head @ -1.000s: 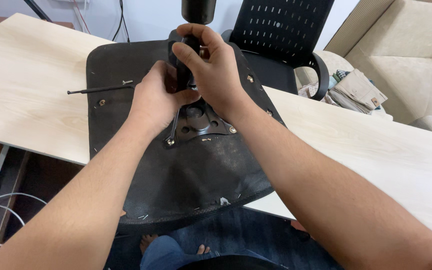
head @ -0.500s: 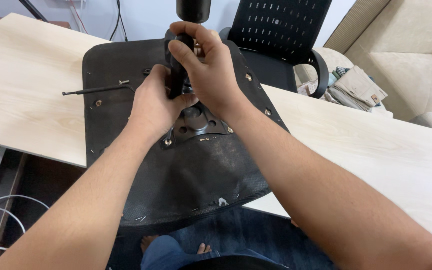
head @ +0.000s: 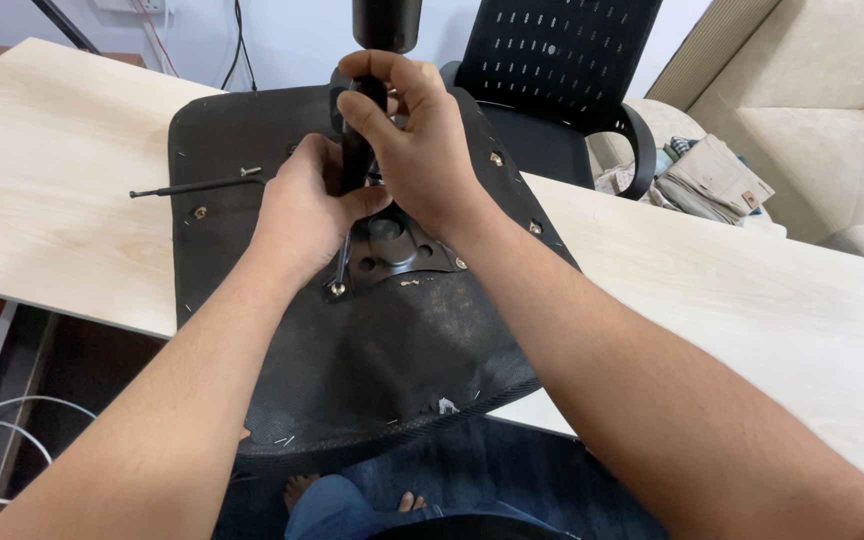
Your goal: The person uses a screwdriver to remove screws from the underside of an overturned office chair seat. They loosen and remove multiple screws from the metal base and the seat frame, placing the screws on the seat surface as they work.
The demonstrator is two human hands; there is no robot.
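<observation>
**Both hands on the chair seat's post**

While the upturned chair seat (head: 352,340) lies across the near edge of the table (head: 52,200), overhanging it toward me, I see my right hand (head: 422,150) clamped around the black post (head: 360,140) that stands up from the metal plate (head: 392,250) at the seat's middle. My left hand (head: 302,210) is curled shut at the post's foot, touching the right; what it grips I cannot tell. A thin black lever (head: 197,186) lies over the seat's left edge. A black office chair (head: 552,70) stands beyond the table's far edge.
</observation>
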